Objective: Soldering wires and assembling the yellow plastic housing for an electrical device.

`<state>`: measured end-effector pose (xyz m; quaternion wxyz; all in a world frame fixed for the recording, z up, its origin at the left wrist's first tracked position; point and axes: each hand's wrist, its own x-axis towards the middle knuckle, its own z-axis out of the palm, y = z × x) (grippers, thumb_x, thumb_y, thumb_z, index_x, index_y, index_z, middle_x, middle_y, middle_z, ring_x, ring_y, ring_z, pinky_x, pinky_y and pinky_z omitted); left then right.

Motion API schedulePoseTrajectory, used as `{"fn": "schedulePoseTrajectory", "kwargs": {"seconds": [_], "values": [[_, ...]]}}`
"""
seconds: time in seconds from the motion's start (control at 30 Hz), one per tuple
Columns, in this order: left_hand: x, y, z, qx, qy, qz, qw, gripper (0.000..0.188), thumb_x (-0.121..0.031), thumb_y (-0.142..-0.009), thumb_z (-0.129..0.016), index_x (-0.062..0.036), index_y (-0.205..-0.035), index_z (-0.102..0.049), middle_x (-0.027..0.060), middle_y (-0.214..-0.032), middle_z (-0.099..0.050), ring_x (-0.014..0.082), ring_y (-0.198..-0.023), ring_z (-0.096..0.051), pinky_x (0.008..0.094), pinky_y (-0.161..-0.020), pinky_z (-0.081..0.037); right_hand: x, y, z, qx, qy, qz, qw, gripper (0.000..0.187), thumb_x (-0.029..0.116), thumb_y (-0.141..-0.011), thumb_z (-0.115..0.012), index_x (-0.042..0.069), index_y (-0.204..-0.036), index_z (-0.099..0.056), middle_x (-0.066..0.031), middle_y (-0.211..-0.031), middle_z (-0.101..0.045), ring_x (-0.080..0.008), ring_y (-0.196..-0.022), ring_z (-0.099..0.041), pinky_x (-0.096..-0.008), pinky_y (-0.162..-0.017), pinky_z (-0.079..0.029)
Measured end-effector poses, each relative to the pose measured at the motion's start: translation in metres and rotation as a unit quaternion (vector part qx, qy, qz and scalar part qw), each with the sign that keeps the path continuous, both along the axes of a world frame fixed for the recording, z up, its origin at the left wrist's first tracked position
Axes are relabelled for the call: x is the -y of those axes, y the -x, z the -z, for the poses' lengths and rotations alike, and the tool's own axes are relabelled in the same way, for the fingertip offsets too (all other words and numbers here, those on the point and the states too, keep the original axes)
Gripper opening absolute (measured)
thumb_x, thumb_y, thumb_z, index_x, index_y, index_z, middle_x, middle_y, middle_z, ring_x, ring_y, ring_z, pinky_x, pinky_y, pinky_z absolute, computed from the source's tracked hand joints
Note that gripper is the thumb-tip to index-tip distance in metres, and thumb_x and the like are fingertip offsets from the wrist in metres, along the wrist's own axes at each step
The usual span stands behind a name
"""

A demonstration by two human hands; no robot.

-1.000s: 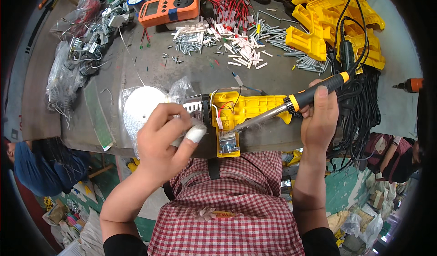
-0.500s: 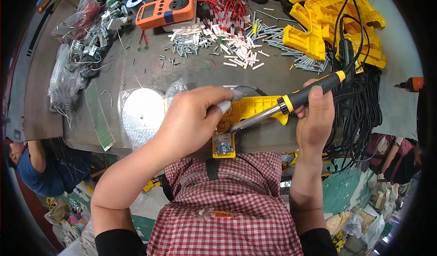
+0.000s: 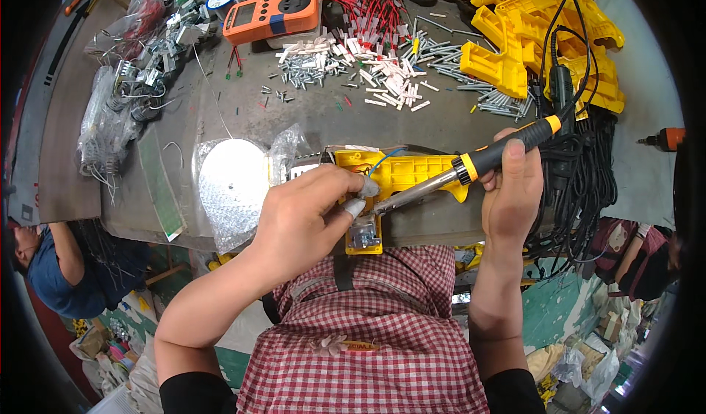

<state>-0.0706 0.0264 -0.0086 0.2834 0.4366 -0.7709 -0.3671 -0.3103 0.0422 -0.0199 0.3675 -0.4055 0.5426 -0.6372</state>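
My right hand (image 3: pixel 511 186) is closed round the black and yellow handle of a soldering iron (image 3: pixel 507 151). The iron's metal shaft slants down to the left, its tip close to the lower part of a yellow plastic tool housing (image 3: pixel 423 171) at the table's front edge. Over that housing my left hand (image 3: pixel 305 207) is bent in a pinch, with grey coverings on the thumb and a fingertip. A blue wire (image 3: pixel 384 161) curves down to these fingertips; what they grip is hidden. Below them, a clear-covered metal part (image 3: pixel 363 234) sits in the housing's end.
To the left lies a silvery round item in clear wrap (image 3: pixel 234 182). Farther back are an orange multimeter (image 3: pixel 271 15), loose screws (image 3: pixel 305 65) and white sleeves (image 3: pixel 397 83). Yellow housings (image 3: pixel 507 39) and black cables (image 3: pixel 588 164) fill the right side. Other people sit at both sides.
My left hand has moved down toward the iron's tip, uncovering more of the housing and the blue wire. The right hand and iron have barely shifted.
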Motion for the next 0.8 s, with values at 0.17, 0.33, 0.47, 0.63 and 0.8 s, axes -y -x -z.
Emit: {"fn": "schedulePoseTrajectory", "kwargs": {"seconds": [0.17,0.33,0.47,0.63,0.8], "values": [[0.003,-0.001,0.002,0.019,0.033,0.016,0.999,0.023,0.001,-0.072,-0.070,-0.0032,-0.093,-0.063,0.0064,-0.075,-0.057,0.0145,-0.052,-0.045,0.0263,-0.049,-0.039,-0.001,0.000,0.000,-0.007,-0.003,-0.001,1.000,0.021,0.024,-0.097,-0.051,0.003,-0.098,-0.053,-0.0001,-0.074,-0.052,-0.0032,-0.058,-0.044,-0.0171,-0.052,-0.036],[0.006,-0.001,-0.001,0.035,0.029,0.019,0.999,0.023,0.000,-0.071,-0.071,-0.0024,-0.093,-0.062,0.0069,-0.074,-0.056,0.0151,-0.051,-0.045,0.0268,-0.049,-0.039,-0.001,-0.001,0.000,-0.005,-0.002,-0.001,1.000,0.022,0.024,-0.097,-0.051,0.002,-0.098,-0.052,-0.0001,-0.074,-0.052,-0.0032,-0.059,-0.044,-0.0171,-0.053,-0.036],[0.006,-0.002,-0.004,0.037,0.004,0.020,0.999,0.024,0.001,-0.071,-0.071,-0.0019,-0.093,-0.062,0.0070,-0.075,-0.056,0.0153,-0.052,-0.046,0.0272,-0.049,-0.039,-0.002,-0.001,-0.001,0.001,-0.007,0.000,1.000,0.022,0.024,-0.097,-0.051,0.002,-0.099,-0.052,-0.0002,-0.074,-0.052,-0.0033,-0.059,-0.044,-0.0171,-0.053,-0.036],[0.005,-0.001,0.004,0.030,0.048,0.035,0.998,0.025,0.004,-0.069,-0.070,-0.0021,-0.091,-0.061,0.0072,-0.076,-0.058,0.0167,-0.054,-0.051,0.0280,-0.051,-0.043,-0.003,0.000,-0.002,-0.016,-0.008,0.000,1.000,0.022,0.024,-0.097,-0.050,0.002,-0.098,-0.053,-0.0004,-0.074,-0.053,-0.0029,-0.059,-0.044,-0.0169,-0.053,-0.036],[0.003,-0.001,0.009,0.019,0.075,0.031,0.997,0.026,0.005,-0.067,-0.070,-0.0026,-0.089,-0.061,0.0077,-0.077,-0.059,0.0190,-0.058,-0.055,0.0291,-0.052,-0.045,-0.005,0.002,-0.007,-0.015,-0.006,0.003,1.000,0.021,0.023,-0.097,-0.050,0.002,-0.098,-0.053,-0.0008,-0.074,-0.054,-0.0033,-0.059,-0.045,-0.0170,-0.053,-0.036]]}}
